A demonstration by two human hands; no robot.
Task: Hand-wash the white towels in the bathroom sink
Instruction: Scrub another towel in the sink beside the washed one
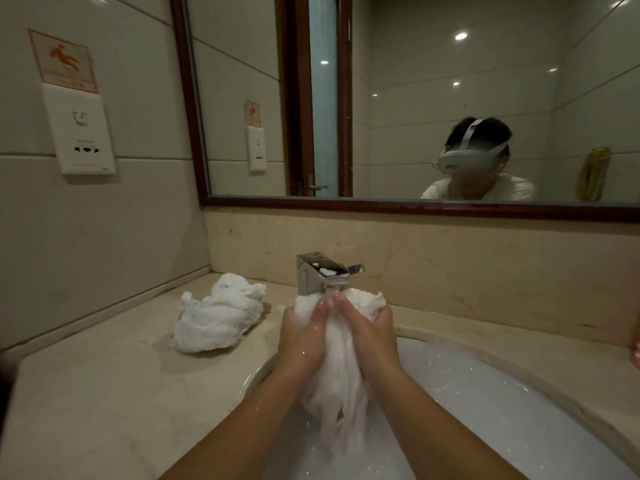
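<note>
A wet white towel point(341, 372) is bunched between my left hand point(302, 336) and my right hand point(371, 332), both shut on it. I hold it right under the chrome faucet point(320, 273), where water runs onto its top. Its lower end hangs dripping into the white sink basin point(502, 403). A second white towel point(218, 315) lies crumpled on the countertop to the left of the faucet, apart from my hands.
The beige stone countertop point(104, 393) surrounds the sink. A tiled wall with a white socket plate point(81, 129) stands on the left. A wood-framed mirror point(415, 98) hangs behind the faucet above a stone backsplash.
</note>
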